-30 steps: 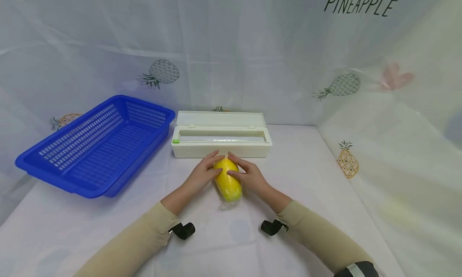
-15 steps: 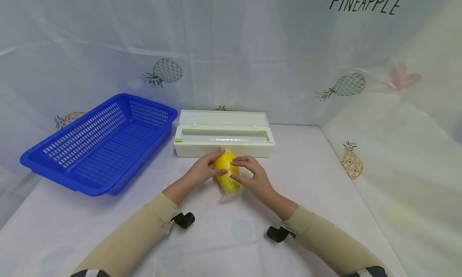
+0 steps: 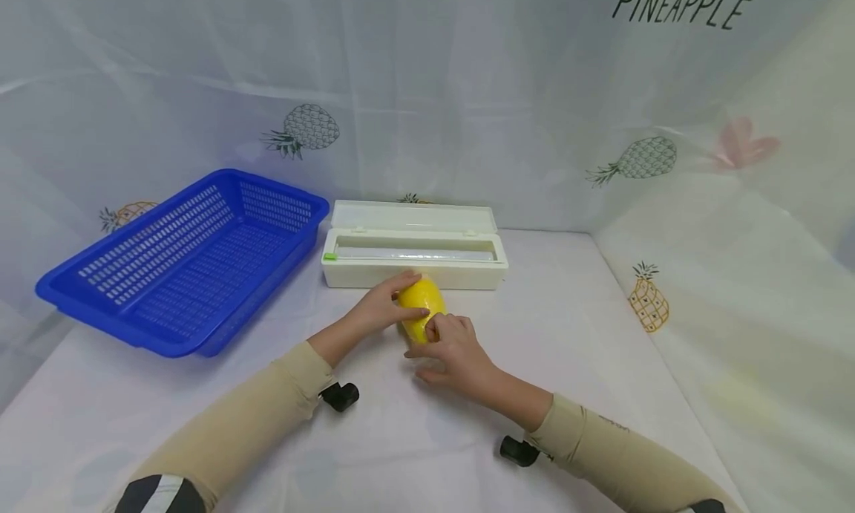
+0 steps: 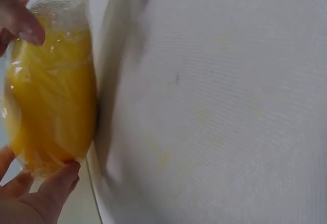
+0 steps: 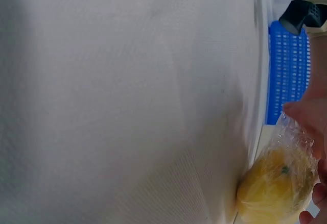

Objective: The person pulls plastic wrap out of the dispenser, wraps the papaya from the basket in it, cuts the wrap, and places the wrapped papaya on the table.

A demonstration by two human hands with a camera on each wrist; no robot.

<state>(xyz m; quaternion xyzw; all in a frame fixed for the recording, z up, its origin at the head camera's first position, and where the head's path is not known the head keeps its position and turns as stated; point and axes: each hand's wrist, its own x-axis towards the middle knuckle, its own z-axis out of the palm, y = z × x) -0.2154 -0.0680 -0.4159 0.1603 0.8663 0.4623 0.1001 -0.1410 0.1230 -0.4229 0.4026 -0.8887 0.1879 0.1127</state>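
A yellow oblong fruit [image 3: 422, 298], tightly wrapped in clear cling film, lies on the white cloth just in front of an opened cream box. My left hand [image 3: 377, 309] holds its far end between thumb and fingers. At the near end my right hand [image 3: 461, 353] has curled fingers on the loose film, hiding that end in the head view. The left wrist view shows the wrapped fruit [image 4: 53, 96] with crumpled film at one end. In the right wrist view, bunched cling film [image 5: 291, 132] stretches from the fruit to a fingertip.
Behind the fruit stands the cream dispenser box [image 3: 414, 278], lid up, a roll of film inside and a green tab at its left. A blue slotted basket [image 3: 187, 264] sits to the left. Printed pineapple cloth hangs at the back and right.
My right hand has shifted from the fruit's right side toward its near end, its fingers curling in. My left hand stays on the far end.
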